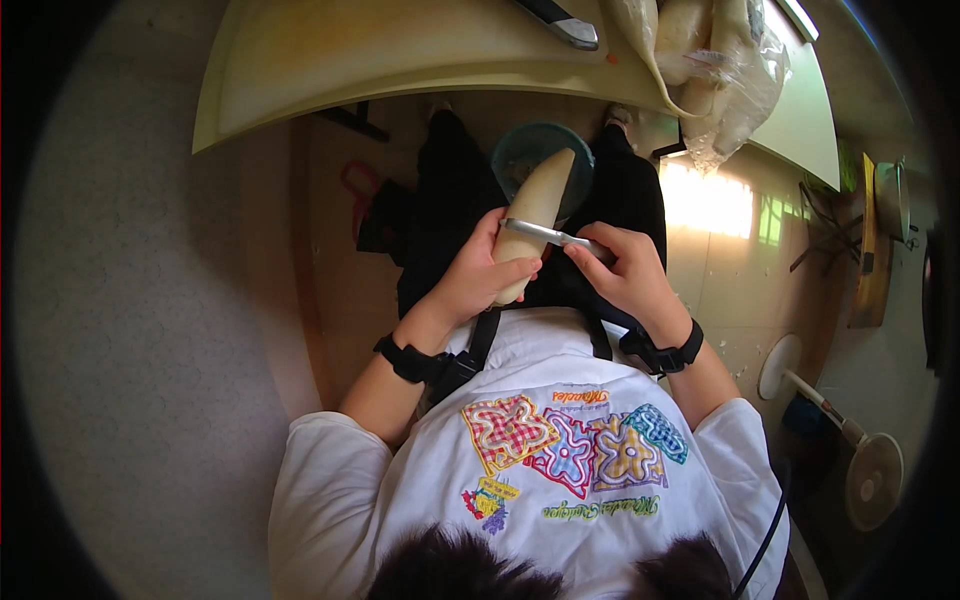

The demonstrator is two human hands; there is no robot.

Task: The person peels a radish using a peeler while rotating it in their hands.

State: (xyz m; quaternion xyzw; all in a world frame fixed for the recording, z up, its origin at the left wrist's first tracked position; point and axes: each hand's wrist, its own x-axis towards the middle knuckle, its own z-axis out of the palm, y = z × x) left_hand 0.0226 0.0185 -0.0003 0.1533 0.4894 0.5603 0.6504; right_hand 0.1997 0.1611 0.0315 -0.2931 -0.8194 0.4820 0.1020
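A pale white radish [545, 190] is held at its lower end by my left hand [482, 268], fingers wrapped round it. Its tapered tip points up and away from me, over a blue-green bucket [497, 160] between the legs. My right hand [630, 270] is closed round the handle of a peeler [535, 231]. The peeler's metal head lies across the middle of the radish, close to the left fingers. Part of the bucket's inside is hidden behind the radish.
On the table [330, 85] ahead lie a black-handled knife [560, 22] and several white radishes [685, 40], some in a clear plastic bag [745, 95]. A white fan [873, 480] is at the right, with a folding stand [830, 225] farther up. Small white scraps dot the floor.
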